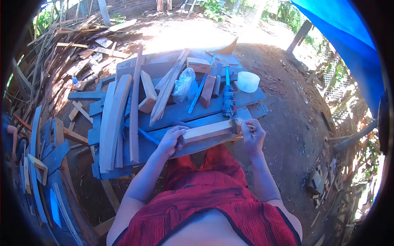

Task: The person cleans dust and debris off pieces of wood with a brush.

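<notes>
My left hand (173,139) is closed around the left end of a squared piece of pale wood (209,131), held level over the near edge of the plank bench (164,119). At the wood's right end, my right hand (254,135) grips a small tool (236,126) with a dark flat part against the wood. A pale stub shows by my right fingers; I cannot tell the tool's exact kind. Just beyond lies a long tool with a dark wrapped handle (229,102). A blue ruler (198,96) rests left of it.
On the bench are a white round container (248,82), a clear plastic bag (184,85), a reddish wood block (207,91) and several long boards (119,123). Scrap wood (82,53) is heaped at the far left. A blue tarp (344,37) hangs at upper right.
</notes>
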### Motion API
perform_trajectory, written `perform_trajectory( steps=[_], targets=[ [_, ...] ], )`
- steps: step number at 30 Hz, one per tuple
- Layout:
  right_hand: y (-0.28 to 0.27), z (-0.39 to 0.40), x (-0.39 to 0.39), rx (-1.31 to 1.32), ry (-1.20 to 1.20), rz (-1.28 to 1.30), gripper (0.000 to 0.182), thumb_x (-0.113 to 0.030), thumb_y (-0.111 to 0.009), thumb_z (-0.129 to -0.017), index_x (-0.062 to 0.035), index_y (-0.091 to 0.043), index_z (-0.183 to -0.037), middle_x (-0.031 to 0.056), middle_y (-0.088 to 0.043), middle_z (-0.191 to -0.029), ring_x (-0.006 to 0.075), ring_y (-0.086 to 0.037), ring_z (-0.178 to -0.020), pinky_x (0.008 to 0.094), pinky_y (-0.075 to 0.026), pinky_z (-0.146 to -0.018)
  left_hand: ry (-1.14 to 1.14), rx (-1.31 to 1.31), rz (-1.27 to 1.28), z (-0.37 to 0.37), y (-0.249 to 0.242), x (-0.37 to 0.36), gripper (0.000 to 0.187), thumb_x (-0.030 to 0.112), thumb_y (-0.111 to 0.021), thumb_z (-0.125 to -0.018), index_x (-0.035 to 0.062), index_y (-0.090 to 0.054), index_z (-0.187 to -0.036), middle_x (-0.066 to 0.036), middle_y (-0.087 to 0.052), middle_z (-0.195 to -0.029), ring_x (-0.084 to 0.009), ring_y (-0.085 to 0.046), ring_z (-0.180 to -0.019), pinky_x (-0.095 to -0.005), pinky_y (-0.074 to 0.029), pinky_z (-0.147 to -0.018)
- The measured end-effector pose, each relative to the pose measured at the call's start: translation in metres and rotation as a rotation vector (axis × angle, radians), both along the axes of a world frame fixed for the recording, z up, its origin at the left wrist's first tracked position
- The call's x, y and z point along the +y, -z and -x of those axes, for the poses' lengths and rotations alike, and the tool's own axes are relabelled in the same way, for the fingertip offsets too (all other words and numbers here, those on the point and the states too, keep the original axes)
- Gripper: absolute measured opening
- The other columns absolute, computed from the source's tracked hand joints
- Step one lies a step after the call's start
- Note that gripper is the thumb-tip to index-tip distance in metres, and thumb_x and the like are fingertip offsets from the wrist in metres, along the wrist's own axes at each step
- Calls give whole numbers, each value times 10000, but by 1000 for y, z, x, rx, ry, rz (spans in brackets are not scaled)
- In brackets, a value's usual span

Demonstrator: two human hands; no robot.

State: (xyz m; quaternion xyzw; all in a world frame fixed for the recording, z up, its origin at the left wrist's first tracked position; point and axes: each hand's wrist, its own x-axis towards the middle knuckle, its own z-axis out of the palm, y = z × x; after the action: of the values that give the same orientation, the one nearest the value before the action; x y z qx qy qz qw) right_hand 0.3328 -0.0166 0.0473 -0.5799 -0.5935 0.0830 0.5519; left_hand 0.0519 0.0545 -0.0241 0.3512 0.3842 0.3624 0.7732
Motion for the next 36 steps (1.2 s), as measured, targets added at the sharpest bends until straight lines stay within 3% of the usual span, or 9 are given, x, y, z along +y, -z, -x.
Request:
perform_trajectory(
  steps=[5,10,12,19,34,36],
  targets=[
    [-2,4,3,-12,15,13,32,-38,-552,-865,-29,-566,-837,-8,-552,-659,36,-529,-583,201,-433,-534,24,-34,12,2,4,4,184,144,-492,-894,13,-576,-993,-50,-559,-621,-97,-449,-350,-223,-359,-327],
    [-3,13,7,36,9,66,35,-48,-550,-868,-28,-566,-844,0,-555,-662,39,-530,-572,197,-433,-530,33,-27,-41,2,3,2,202,148,-476,-898,21,-591,-1005,-37,-576,-652,-58,-452,-377,-187,-345,-335],
    [-1,15,8,63,30,100,29,-36,-576,-823,-23,-578,-849,89,-586,-698,150,-586,-615,276,-452,-574,38,-23,-63,3,6,2,210,148,-477,-900,19,-598,-1013,-39,-584,-660,-59,-454,-378,-186,-346,-341],
    [-7,23,5,-2,29,114,29,-41,-579,-825,-19,-577,-844,91,-593,-702,143,-586,-596,279,-452,-559,6,-21,-93,3,0,-2,217,148,-477,-904,14,-617,-1003,-32,-592,-664,-55,-450,-396,-184,-353,-370],
    [-13,5,-2,-66,-66,111,59,-57,-609,-768,-47,-572,-812,123,-580,-756,289,-595,-662,338,-470,-597,-126,98,-168,-8,-2,-6,213,144,-486,-884,12,-638,-957,-20,-556,-608,-67,-434,-380,-193,-335,-359],
    [-17,10,-4,-178,-74,27,70,-67,-612,-767,-52,-571,-821,122,-580,-758,293,-602,-681,355,-477,-598,-136,125,-158,-7,-5,-9,212,141,-488,-880,13,-643,-948,-21,-555,-607,-68,-432,-375,-194,-333,-356]
  ],
)
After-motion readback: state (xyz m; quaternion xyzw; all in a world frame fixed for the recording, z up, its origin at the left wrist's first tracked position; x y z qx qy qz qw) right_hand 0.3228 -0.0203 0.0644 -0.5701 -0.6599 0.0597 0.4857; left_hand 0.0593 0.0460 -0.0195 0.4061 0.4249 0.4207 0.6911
